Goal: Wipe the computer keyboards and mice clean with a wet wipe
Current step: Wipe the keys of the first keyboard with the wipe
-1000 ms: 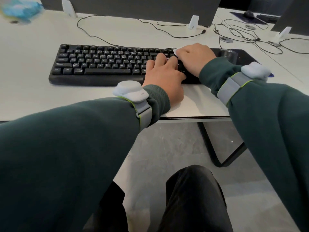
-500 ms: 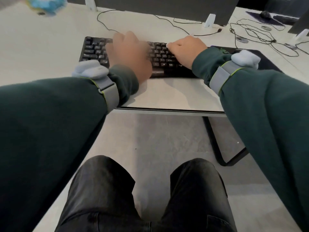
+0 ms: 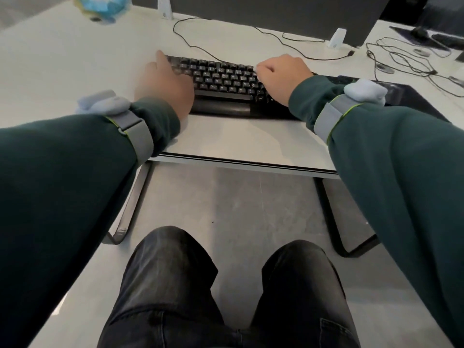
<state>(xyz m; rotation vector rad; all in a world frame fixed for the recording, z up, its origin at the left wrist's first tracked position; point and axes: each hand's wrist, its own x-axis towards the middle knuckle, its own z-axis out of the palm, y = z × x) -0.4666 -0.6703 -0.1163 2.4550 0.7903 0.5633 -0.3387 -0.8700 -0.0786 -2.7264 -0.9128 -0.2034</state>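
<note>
A black keyboard [image 3: 223, 81] lies on the white table [image 3: 238, 136] in front of a monitor. My left hand [image 3: 165, 84] rests on the keyboard's left end with its fingers stretched forward; it is blurred. My right hand [image 3: 278, 76] sits on the keys at the right part of the keyboard with its fingers curled under. Only a pale sliver of the wet wipe shows at its fingertips; the rest is hidden beneath the hand. A black mouse pad [image 3: 414, 96] lies to the right, partly behind my right wrist, and no mouse shows on it.
A dark monitor [image 3: 276, 11] stands behind the keyboard, with black cables [image 3: 401, 61] trailing to the right. A blue packet [image 3: 103, 3] lies at the far left corner. Another mouse [image 3: 420, 32] and pad are at the far right. The table edge [image 3: 238, 163] is above my knees.
My left hand slid from the keyboard's right half to its left end. My right hand stayed on the right part of the keys. The view tilted down.
</note>
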